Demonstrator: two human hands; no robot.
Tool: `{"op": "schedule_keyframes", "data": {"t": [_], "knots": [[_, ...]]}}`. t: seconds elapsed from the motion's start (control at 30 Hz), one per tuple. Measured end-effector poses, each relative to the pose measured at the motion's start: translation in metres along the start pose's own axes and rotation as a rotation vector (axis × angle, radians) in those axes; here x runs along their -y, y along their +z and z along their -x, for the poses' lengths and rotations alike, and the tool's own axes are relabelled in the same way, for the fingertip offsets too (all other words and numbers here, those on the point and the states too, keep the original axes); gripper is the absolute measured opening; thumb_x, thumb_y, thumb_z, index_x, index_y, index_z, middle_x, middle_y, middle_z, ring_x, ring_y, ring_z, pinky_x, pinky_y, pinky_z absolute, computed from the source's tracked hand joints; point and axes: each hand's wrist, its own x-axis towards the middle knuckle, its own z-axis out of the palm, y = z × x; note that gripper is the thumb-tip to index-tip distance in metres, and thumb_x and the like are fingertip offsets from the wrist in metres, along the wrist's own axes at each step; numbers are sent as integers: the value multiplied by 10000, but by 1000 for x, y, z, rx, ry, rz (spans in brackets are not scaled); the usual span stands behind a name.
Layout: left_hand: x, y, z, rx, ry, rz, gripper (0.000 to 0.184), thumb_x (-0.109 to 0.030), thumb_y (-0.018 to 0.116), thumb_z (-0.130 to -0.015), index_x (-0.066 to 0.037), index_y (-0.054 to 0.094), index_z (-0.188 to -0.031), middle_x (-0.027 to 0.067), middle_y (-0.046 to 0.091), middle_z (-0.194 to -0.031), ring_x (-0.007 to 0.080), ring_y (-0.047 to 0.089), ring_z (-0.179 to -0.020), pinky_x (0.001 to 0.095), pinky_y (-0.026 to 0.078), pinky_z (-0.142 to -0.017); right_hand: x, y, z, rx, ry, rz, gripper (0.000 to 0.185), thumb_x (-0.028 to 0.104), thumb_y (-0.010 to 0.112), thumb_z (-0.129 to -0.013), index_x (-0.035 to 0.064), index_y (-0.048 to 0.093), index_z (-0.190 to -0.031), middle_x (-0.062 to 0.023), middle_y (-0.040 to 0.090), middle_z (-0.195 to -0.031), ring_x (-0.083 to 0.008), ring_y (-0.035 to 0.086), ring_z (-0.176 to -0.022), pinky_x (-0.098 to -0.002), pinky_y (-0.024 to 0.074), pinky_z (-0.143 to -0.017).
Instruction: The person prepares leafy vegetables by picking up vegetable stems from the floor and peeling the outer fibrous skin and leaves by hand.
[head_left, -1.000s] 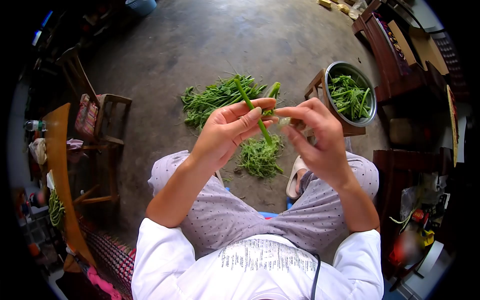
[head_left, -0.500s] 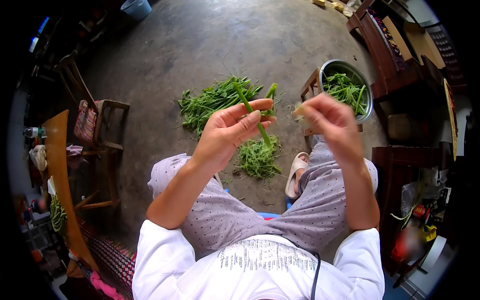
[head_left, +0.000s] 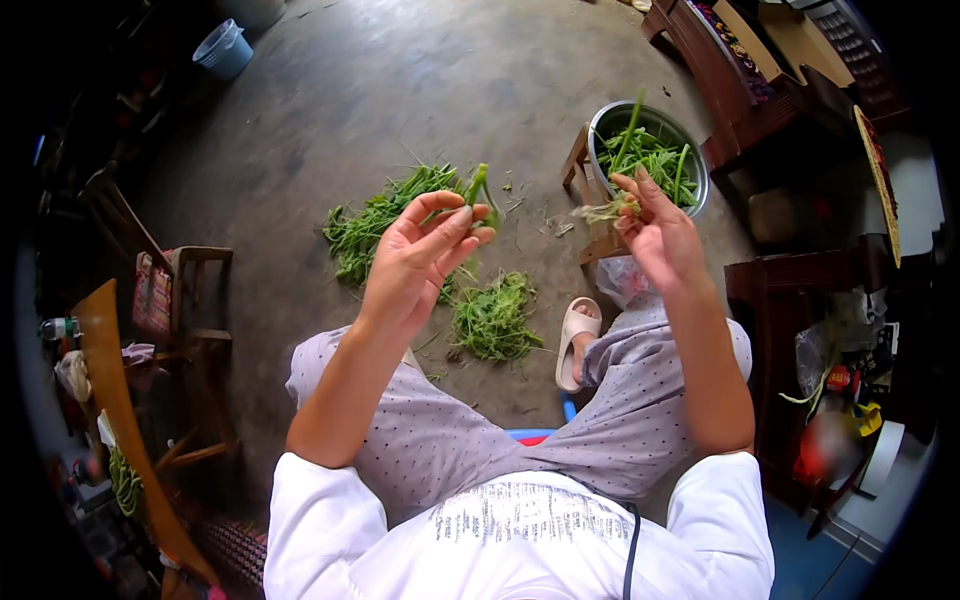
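Observation:
My left hand [head_left: 425, 245] pinches a short green vegetable stem [head_left: 479, 182] with leafy bits behind the fingers. My right hand [head_left: 662, 232] is raised beside the metal bowl [head_left: 704, 180], its fingers closed on pale, stringy peelings [head_left: 606, 211]. Just above those fingertips a long green stem [head_left: 629, 135] stands out over the bowl; whether it is held, loose or resting there I cannot tell. Cut green stems [head_left: 650, 160] lie in the bowl. On the floor are a pile of leafy stems [head_left: 365, 240] and a smaller heap of stringy trimmings [head_left: 495, 318].
The bowl sits on a wooden stool [head_left: 578, 165]. A plastic bag [head_left: 622, 280] hangs near my right knee. To the left are a wooden chair [head_left: 200, 255] and a table edge [head_left: 110, 350]; a blue bucket [head_left: 223, 50] stands far back. Dark furniture [head_left: 790, 260] is on the right.
The long stem that was in my left hand is now over the bowl near my right hand. My right fingers now show stringy peelings. The view has shifted slightly, and a plastic bag has come into sight.

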Motion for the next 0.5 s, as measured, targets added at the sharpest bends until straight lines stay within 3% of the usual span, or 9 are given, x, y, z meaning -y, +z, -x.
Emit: {"op": "schedule_keyframes", "data": {"t": [0.07,0.17,0.27,0.37,0.5], "knots": [[1,7,0,-6,-78,64,280,-65,582,-889,-26,522,-1159,125,632,-986,157,655,-821,176,557,-659,2,-11,-5,-38,45,12,268,178,640,-871,-5,626,-1066,-12,637,-927,-53,485,-700,-187,415,-661],[1,13,2,88,-115,88,261,-76,583,-891,-23,533,-1143,121,634,-967,149,655,-784,175,555,-652,-7,4,12,154,1,118,242,159,630,-879,12,635,-1072,10,601,-883,-42,491,-737,-177,406,-681],[5,16,8,133,-107,-18,245,-146,599,-895,-27,566,-1106,82,645,-921,122,643,-734,190,524,-615,-2,35,38,394,-346,552,235,132,627,-879,15,640,-1083,14,529,-866,-36,489,-791,-166,384,-709],[5,19,15,160,-85,-121,241,-200,624,-887,-29,605,-1056,50,652,-867,106,633,-697,201,493,-597,1,49,49,473,-496,608,247,140,636,-874,-6,638,-1073,6,521,-871,-49,496,-793,-169,385,-709],[4,18,19,184,-1,-241,224,-181,618,-890,-27,612,-1052,40,655,-831,83,619,-659,202,488,-557,2,61,50,536,-460,711,243,167,672,-847,-7,651,-1016,-9,522,-860,-67,511,-729,-190,415,-628]]}}
